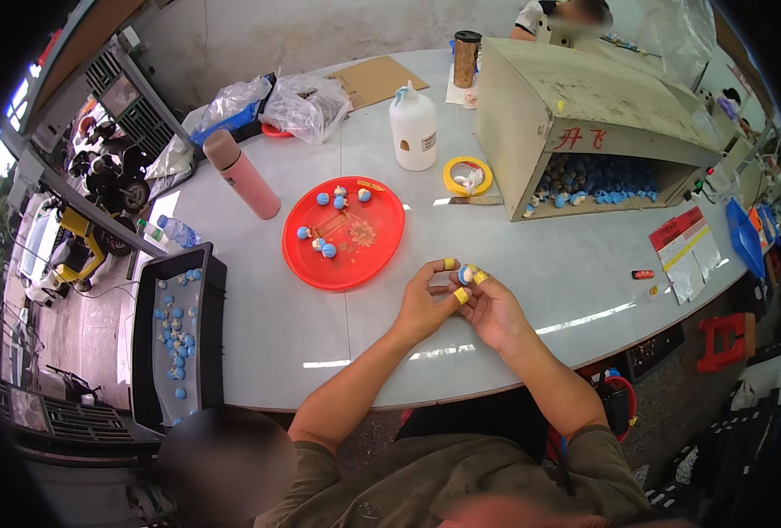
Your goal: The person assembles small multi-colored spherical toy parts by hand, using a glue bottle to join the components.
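Plainly, glossy table (267, 326) under blue-white figure (466, 275); stained wall (250, 42) beyond.

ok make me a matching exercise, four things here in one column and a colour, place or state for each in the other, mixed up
Things
1. small round piece
2. plate
3. long tray
4. squeeze bottle

Matches
A. black
B. white, standing upright
C. between the left hand and right hand
D. red

Pairs: 1-C, 2-D, 3-A, 4-B

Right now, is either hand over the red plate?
No, the left hand and right hand are to the right of the red plate, with a small blue-and-white piece at their fingers.
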The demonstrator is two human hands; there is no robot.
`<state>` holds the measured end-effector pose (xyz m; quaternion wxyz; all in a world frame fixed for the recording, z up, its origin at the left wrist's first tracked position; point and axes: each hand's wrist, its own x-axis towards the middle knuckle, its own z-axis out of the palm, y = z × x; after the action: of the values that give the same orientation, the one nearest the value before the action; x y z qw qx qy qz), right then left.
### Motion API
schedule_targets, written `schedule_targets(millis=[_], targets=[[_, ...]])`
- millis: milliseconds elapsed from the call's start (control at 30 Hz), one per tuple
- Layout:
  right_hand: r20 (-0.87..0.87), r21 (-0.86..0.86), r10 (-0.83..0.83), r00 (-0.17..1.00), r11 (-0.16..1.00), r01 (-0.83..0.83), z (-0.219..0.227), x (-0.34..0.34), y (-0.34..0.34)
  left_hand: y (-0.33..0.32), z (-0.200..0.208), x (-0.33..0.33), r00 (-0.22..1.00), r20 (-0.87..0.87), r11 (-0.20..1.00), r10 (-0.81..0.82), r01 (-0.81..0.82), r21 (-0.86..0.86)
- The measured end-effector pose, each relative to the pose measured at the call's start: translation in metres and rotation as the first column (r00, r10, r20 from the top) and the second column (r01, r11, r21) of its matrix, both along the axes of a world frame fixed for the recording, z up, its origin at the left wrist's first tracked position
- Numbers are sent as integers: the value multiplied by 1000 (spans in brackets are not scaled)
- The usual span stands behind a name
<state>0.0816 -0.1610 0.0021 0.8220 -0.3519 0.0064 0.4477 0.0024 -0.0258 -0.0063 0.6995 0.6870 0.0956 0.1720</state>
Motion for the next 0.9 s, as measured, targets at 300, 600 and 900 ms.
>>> schedule_targets(millis=[300,600,900], targets=[[30,-34,13,999,999,-12,8,-19,1,4,-14,0,991,1,985,131,-130,-116],[983,99,158,-91,-43,994,-20,69,-184,14,16,-1,970,-213,782,-116,-43,-622],[916,-302,167,366,-314,900,-40,159,-286,10,14,-7,898,-361,887,-250,63,-458]])
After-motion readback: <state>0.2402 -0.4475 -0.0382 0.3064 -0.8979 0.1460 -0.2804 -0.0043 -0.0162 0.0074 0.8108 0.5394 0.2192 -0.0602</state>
